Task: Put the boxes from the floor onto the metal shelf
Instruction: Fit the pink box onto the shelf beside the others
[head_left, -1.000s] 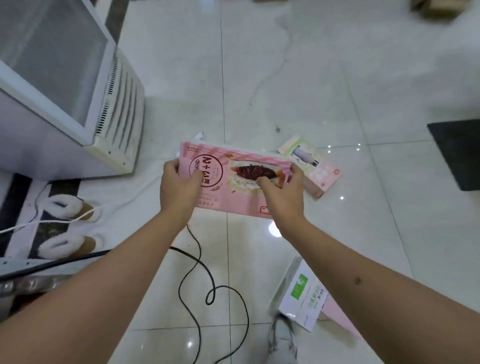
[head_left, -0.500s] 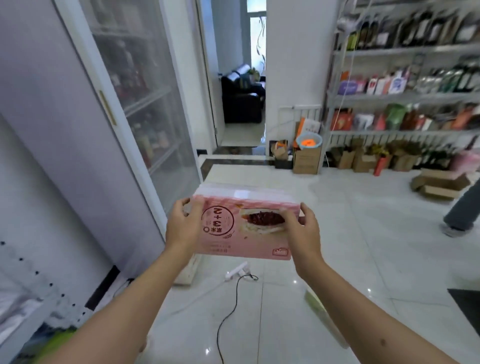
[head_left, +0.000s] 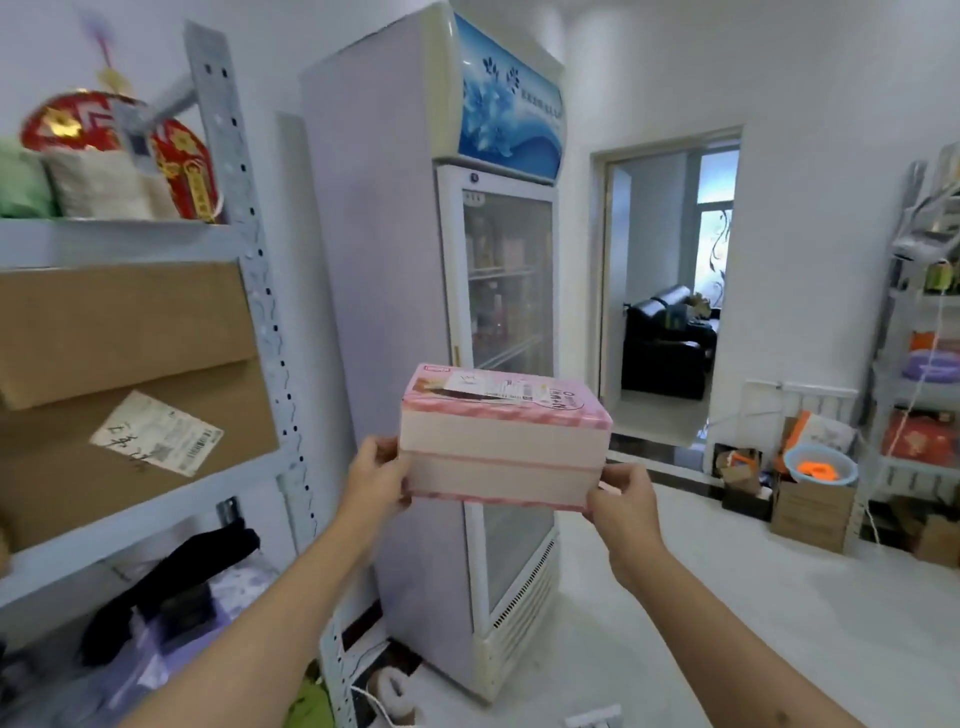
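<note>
A pink box (head_left: 504, 447) is held in mid-air at the centre of the view, level, with its long side face turned toward the camera and a white label visible on its top. It is gripped at its two short ends: the left hand (head_left: 376, 475) is curled round the left end, and the right hand (head_left: 626, 501) is curled round the lower right corner, fingers wrapped behind the box (fingertips are hidden on both sides). The box is located in front of a tall glass-door refrigerator (head_left: 467, 322), which stands directly behind it, and to the right of the metal shelf (head_left: 249, 260), apart from it. On the shelf's middle level a large cardboard carton (head_left: 119, 374) with a white shipping label is seated, filling most of the visible width of that level. On the top level a pale cushion (head_left: 98, 182) and a red round ornament (head_left: 176, 156) are stored. On the lower level a black garment (head_left: 171, 577) is laid over lilac packaging. To the right of the refrigerator an open doorway (head_left: 670, 291) is seen, with a dark sofa beyond it. At the far right a second rack (head_left: 919, 364) is loaded with goods, and brown cartons (head_left: 810, 512) carrying a blue bowl (head_left: 820, 465) are set on the floor beside it.
</note>
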